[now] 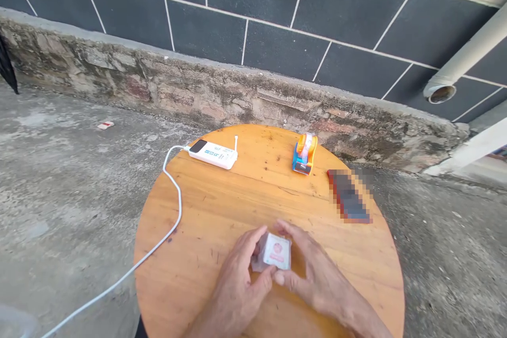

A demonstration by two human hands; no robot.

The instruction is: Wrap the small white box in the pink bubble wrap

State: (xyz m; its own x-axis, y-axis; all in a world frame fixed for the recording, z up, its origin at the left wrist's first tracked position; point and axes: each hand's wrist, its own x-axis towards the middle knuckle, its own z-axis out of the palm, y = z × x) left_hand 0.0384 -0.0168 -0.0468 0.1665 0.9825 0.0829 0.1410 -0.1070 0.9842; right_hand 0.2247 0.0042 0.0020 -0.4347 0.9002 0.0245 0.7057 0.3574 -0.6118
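A small white box (pixel 277 251) with a red round print on its face sits between my hands, low over the near half of the round wooden table (pixel 222 200). Clear film seems to wrap it, bulging out on the left side. My left hand (pixel 247 269) closes on the box from the left, thumb at its lower edge. From the right, my right hand (pixel 307 264) curls round it, with the thumb tip near the left thumb and the fingers at the top right corner. Whether the box's underside touches the table is hidden.
A white power bank (pixel 213 154) with a white cable (pixel 179 206) lies at the back left. An orange and blue tape dispenser (pixel 304 154) stands at the back right, near a blurred dark, red-edged flat object (pixel 349 198). Behind runs a stone-based wall (pixel 222 90).
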